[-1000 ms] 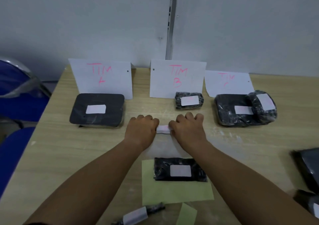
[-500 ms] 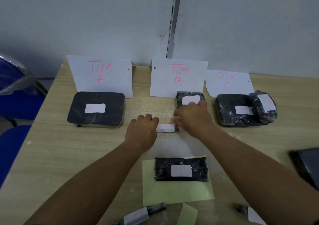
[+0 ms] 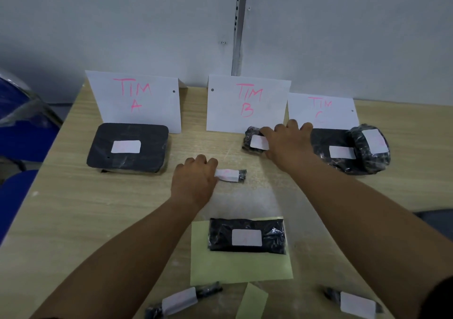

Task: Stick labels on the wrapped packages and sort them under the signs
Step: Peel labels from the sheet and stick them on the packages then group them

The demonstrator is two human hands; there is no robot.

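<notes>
Black slim package (image 3: 231, 175) gripped in left hand (image 3: 193, 184); right hand (image 3: 286, 144) covers small package (image 3: 253, 140) under TIM B sign (image 3: 247, 103), grip unclear.
</notes>
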